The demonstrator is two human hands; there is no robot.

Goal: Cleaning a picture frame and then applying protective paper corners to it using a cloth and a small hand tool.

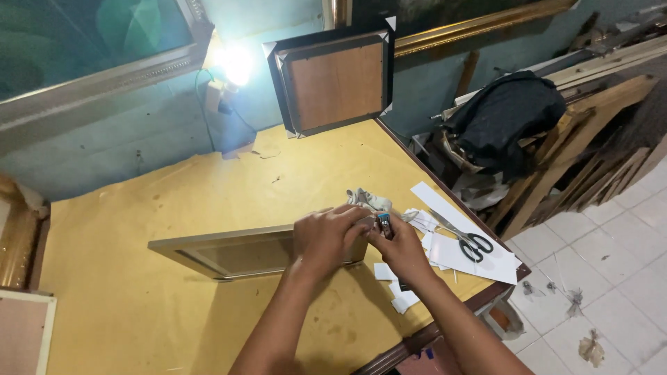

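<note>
At the far left edge of your yellow paper-covered workbench [125, 278] a pale-edged board [21, 330] pokes into view, well apart from your work. Moving right, the silver-grey picture frame [229, 251] lies flat across the middle of the bench, and your left hand [325, 236] is curled over its right-hand corner, fingers folded down and pressing on it. Just beside it, your right hand [399, 248] is closed in a pinch around a small dark tool [384, 223] with a bluish tip, held upright right at that same corner; what kind of tool it is cannot be told from here. The two hands are touching or nearly so, and that closeness looks like the main risk: if the tool slips off the corner, it would likely run into your left fingers. The frame is pinned at one end only, so a hard push could swing its long free end across the paper. Behind your hands sits a crumpled grey rag [367, 200], and around your right wrist lie white paper offcuts [403, 295] that a sleeve or forearm could sweep off the bench. Further right, black-handled scissors [464, 239] rest on a white paper sheet [479, 260] near the bench edge, where a nudge might send them to the tiled floor [597, 278]. At the back, a dark frame [333, 82] with a brown backing leans against the wall.
</note>
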